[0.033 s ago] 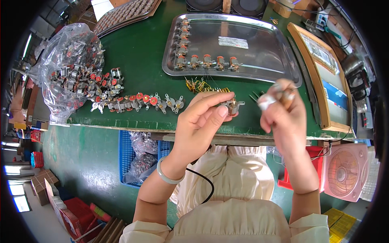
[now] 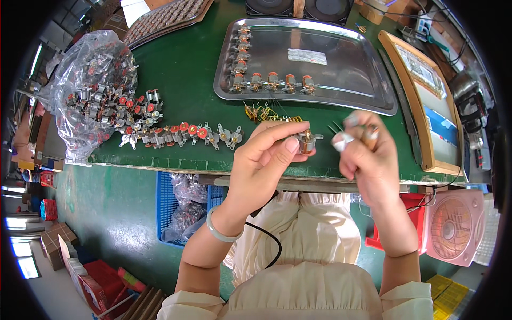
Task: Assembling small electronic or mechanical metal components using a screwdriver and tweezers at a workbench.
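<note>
We are seeing the small metal motor (image 2: 306, 143) sitting at the tips of the left hand's (image 2: 261, 165) fingers, which are pinching it between thumb and forefinger, just above the near edge of the green tabletop (image 2: 186, 64). To the right of those fingers, and apart from the motor, the right hand (image 2: 376, 165) is curling its own fingers around a blurred tool (image 2: 369, 136) with a brownish body; slim metal prongs (image 2: 335, 128) are pointing out from that hand toward the upper left, and a white wrapping (image 2: 343, 142) is covering a fingertip there. Just beyond the left fingers we are finding a cluster of gold-coloured parts (image 2: 258, 112) lying on the tabletop. Past these, a metal tray (image 2: 362, 58) is carrying more motors in an L-shaped line. To the left of the left fingers, a row of motors (image 2: 184, 129) is stretching toward a clear plastic bag (image 2: 74, 90) that is bulging with similar ones. Well to the right of the right hand's fingers, a wooden frame (image 2: 445, 166) is resting on the tabletop, and lower down on that side a pink fan (image 2: 449, 229) is standing. Below and left of the left fingers, a blue crate (image 2: 163, 208) is holding bagged parts.
</note>
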`<act>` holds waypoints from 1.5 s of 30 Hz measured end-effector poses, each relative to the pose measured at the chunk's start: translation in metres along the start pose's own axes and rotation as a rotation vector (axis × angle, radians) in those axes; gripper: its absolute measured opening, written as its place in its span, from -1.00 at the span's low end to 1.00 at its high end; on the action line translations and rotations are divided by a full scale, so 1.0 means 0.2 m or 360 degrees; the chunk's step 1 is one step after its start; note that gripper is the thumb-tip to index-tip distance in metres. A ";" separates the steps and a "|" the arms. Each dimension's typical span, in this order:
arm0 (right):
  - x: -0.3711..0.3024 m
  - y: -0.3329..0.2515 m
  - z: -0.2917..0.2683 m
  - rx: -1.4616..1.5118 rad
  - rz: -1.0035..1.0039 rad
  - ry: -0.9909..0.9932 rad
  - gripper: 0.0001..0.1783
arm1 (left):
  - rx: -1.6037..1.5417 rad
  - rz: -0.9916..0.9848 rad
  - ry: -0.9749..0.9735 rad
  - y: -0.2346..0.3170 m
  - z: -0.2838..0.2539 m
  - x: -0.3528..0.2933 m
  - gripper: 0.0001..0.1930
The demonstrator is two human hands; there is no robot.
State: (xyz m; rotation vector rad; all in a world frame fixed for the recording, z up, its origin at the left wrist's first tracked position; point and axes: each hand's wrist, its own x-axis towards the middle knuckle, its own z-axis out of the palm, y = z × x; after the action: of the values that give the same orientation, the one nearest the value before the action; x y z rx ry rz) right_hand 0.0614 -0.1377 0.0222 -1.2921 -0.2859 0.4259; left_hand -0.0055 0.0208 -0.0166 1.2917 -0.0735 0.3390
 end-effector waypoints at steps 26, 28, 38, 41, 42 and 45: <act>-0.03 0.10 0.03 0.0650 0.0000 -0.0039 -0.86 | -0.0408 -0.0394 -0.0065 0.06 0.07 0.01 -0.69; -0.04 0.11 0.03 0.0650 -0.0072 -0.0022 -0.85 | -0.0408 -0.0395 -0.0057 0.07 0.07 0.01 -0.69; -0.05 0.12 0.01 0.0611 -0.0110 0.0021 -0.87 | -0.0402 -0.0406 -0.0094 0.07 0.07 0.01 -0.69; -0.05 0.12 -0.01 0.0629 -0.0086 0.0030 -0.86 | -0.0468 -0.0421 -0.0086 0.08 0.07 0.00 -0.68; -0.05 0.11 -0.02 0.0630 -0.0081 0.0040 -0.86 | -0.0468 -0.0420 -0.0084 0.08 0.07 0.00 -0.68; -0.06 0.12 -0.03 0.0606 -0.0053 0.0073 -0.82 | -0.0403 -0.0396 -0.0072 0.07 0.06 0.00 -0.67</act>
State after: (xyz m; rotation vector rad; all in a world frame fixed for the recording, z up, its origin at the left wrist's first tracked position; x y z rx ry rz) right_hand 0.0497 -0.1433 -0.0015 -0.9222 -0.1767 0.3994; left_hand -0.0069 0.0127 -0.0001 1.0434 0.0064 0.0834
